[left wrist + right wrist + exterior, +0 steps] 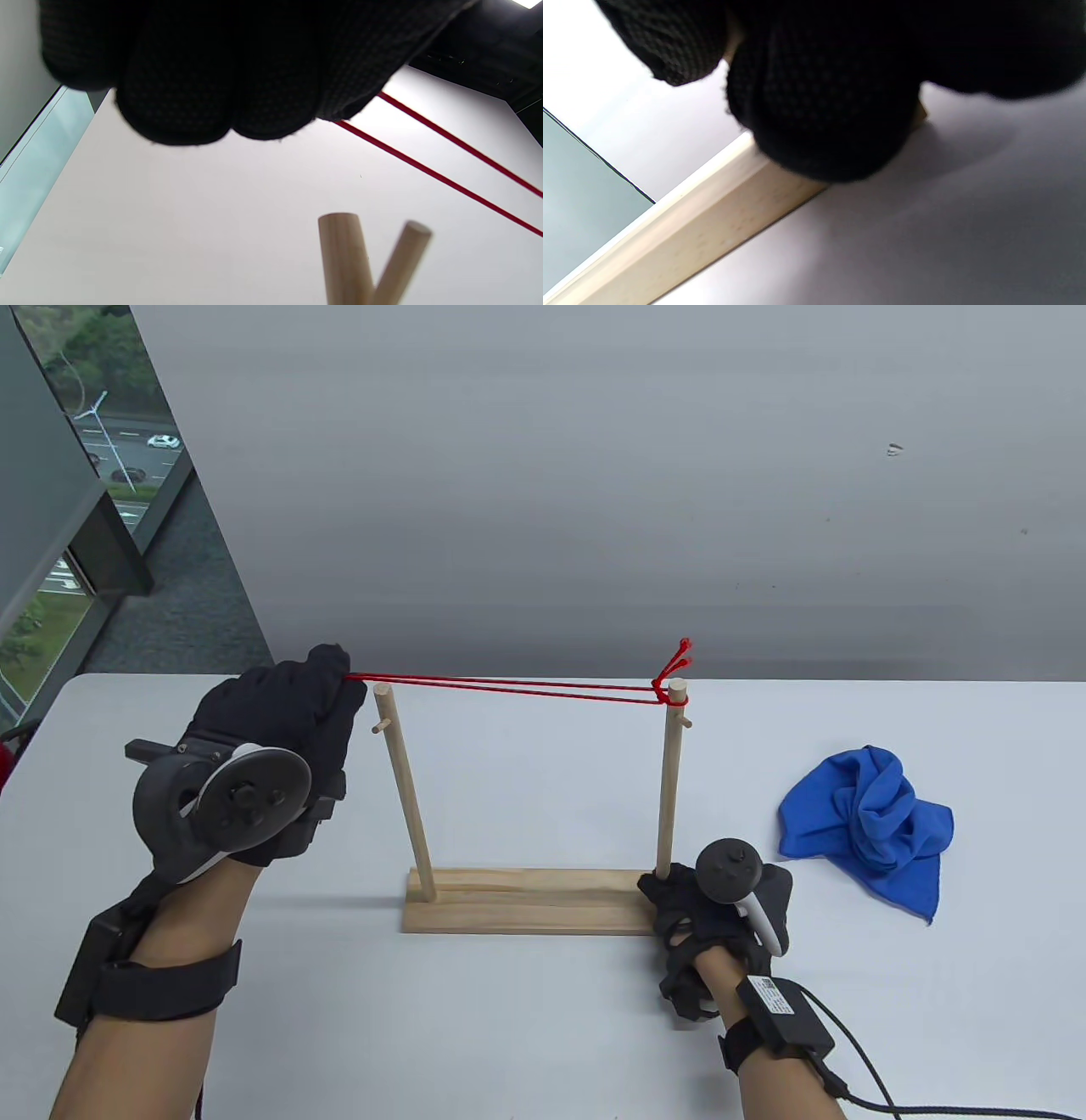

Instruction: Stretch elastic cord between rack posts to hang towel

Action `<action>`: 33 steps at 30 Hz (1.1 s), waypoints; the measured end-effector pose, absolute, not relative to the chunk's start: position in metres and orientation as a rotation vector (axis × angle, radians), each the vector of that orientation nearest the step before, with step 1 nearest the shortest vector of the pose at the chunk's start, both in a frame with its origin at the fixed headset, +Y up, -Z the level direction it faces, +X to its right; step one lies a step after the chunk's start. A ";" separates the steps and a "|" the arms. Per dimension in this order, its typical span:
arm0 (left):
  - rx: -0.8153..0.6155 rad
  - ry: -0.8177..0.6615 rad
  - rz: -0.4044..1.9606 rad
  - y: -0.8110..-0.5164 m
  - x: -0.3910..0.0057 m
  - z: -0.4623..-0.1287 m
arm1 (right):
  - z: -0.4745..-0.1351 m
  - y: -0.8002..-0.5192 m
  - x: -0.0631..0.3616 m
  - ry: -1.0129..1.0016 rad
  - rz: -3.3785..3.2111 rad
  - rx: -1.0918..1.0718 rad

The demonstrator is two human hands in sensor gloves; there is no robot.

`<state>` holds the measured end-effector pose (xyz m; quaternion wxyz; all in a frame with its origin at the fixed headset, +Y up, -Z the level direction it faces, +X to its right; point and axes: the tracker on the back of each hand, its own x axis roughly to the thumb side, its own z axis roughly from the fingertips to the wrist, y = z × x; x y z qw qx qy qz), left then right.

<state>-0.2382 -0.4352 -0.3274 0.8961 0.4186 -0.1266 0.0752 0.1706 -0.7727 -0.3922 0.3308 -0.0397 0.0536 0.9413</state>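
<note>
A wooden rack with a flat base and two upright posts stands mid-table. A red elastic cord is knotted at the top of the right post and runs taut as two strands leftward. My left hand grips the cord's free end, just left of and level with the top of the left post. In the left wrist view the two strands leave my closed fingers above the post top. My right hand presses on the base's right end. A crumpled blue towel lies to the right.
The white table ends at a grey wall behind the rack. A window is at the far left. A black cable trails from my right wrist toward the bottom right corner.
</note>
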 end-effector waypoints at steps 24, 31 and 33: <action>0.858 -0.274 0.161 -0.479 -0.256 -0.353 | -0.392 -0.774 0.170 0.145 2.464 -0.109; 0.909 -0.329 0.179 -0.486 -0.257 -0.349 | -0.392 -0.774 0.170 0.146 2.464 -0.109; 0.922 -0.342 0.180 -0.488 -0.258 -0.348 | -0.392 -0.775 0.170 0.148 2.462 -0.109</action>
